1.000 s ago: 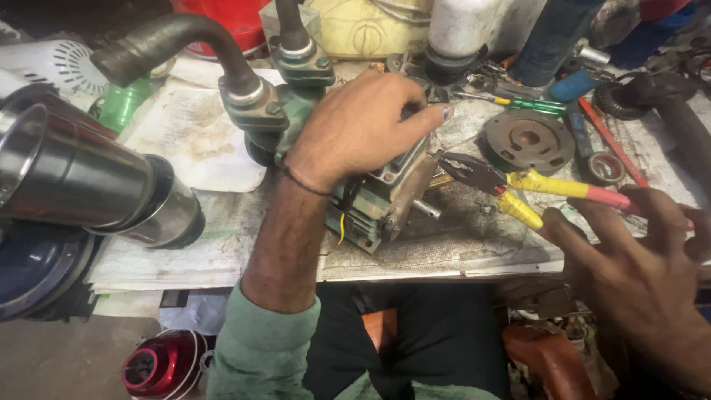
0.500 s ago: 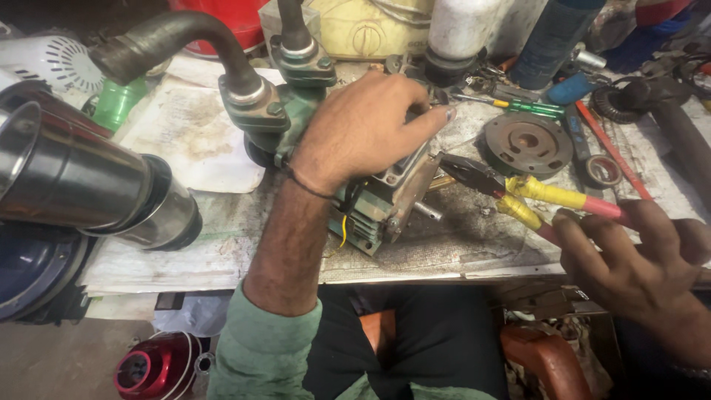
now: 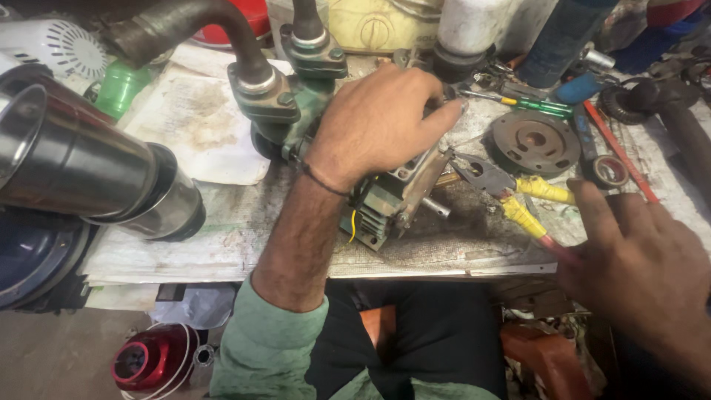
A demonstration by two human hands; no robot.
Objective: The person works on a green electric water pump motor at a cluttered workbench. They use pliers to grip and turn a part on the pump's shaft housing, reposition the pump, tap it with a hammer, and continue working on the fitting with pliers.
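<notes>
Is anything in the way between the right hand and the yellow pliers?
Nothing visible. The right hand hovers just beside the yellow-handled pliers, its fingers spread near the handle ends, with only bare bench between. The left hand rests on the green engine part, off to the side.

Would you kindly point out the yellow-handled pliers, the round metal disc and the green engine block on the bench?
yellow-handled pliers [image 3: 518, 198]: head view, on the yellow grips.
round metal disc [image 3: 535, 141]: head view, on its flat face.
green engine block [image 3: 392, 200]: head view, on its side below the left hand [image 3: 381, 118].

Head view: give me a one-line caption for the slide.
Left hand rests on a green engine block on the cluttered workbench while the right hand reaches for yellow-handled pliers.
</notes>
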